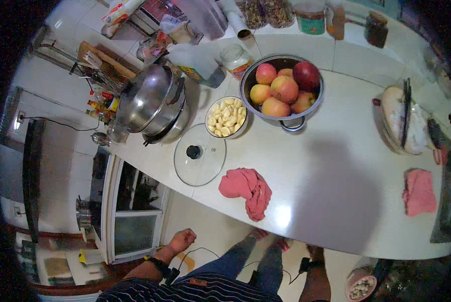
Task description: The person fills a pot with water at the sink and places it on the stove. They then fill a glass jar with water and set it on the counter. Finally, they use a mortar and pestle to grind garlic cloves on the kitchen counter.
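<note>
Below the counter's front edge, my left hand (183, 240) hangs over the floor with its fingers curled and nothing visible in them. My right hand (316, 250) is dark and mostly hidden at the counter's edge, so its fingers cannot be made out. Nearest on the counter lies a crumpled red cloth (248, 190). Beyond it a glass lid (199, 170) with a black knob lies flat. A white bowl (231, 136) of peeled garlic cloves stands beside a steel pot (274, 120) filled with several apples (284, 89).
A stacked steel steamer (150, 100), a plastic jug (197, 62) and a glass jar (236, 60) line the back left. On the right are a round board (393, 113), a dark knife-like tool (406, 113) and a folded red cloth (420, 192). A pink bin (361, 285) stands below.
</note>
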Demonstrator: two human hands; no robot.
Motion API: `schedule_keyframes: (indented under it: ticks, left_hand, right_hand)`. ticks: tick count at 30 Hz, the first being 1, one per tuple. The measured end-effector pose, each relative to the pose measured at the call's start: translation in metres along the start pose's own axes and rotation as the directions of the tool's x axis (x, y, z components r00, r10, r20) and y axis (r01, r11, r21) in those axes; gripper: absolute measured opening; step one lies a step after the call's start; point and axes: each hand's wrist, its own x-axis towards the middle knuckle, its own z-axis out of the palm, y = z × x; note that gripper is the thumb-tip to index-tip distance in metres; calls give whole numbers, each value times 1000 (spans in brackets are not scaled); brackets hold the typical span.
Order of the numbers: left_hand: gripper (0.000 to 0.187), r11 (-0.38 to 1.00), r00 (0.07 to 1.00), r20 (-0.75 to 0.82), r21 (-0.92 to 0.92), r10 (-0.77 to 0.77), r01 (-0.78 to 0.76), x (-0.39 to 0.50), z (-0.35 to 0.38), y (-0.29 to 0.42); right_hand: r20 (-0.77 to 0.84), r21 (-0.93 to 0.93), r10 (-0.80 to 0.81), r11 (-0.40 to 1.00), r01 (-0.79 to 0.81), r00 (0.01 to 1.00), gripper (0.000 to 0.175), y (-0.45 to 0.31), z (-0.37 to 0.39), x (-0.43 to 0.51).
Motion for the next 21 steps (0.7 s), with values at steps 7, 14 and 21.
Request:
schedule_keyframes:
  ticks: [7, 14, 21]
  left_hand:
    - [9, 975, 971, -194, -146, 139, -169, -19, -39, 3]
    - [13, 976, 920, -356, -77, 163, -202, 6, -92, 49]
    - [17, 863, 829, -366, -117, 423, -492, 79, -139, 136]
  right_hand:
    - [123, -734, 140, 679, -5, 983, 46, 28, -10, -168]
    - [394, -884, 336, 394, 252, 856, 47, 0, 132, -323]
    - [979, -200, -137, -564, 801, 148, 48, 19, 374, -404]
